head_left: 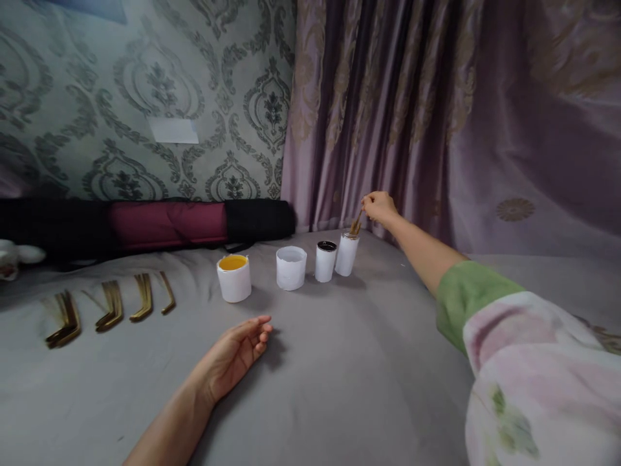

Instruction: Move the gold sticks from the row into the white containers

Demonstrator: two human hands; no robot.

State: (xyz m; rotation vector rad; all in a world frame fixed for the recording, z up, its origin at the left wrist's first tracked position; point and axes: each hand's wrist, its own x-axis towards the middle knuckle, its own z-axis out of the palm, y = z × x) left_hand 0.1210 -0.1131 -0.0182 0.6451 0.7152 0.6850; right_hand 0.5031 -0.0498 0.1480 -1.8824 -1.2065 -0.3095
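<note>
My right hand [379, 206] pinches the top of a thin brownish-gold stick [358, 219] above the rightmost white cylindrical container [347, 255]. The stick's lower end is at the container's mouth, where more gold pieces show; I cannot tell whether it touches them. Beside it stands a narrow white container [325, 264] with a dark inside. Further left are a wider white container [291, 269] and a white container with a yellow inside [234, 281]. Below these, my left hand [241, 349] hovers over or rests on the sheet, fingers loosely curled, holding nothing.
On the grey sheet [339, 388] at the left lie several groups of bent gold sticks [110, 307], plus a single one [167, 292]. A long black and maroon roll [167, 223] lies along the patterned wall. Purple curtains [369, 110] hang behind the containers.
</note>
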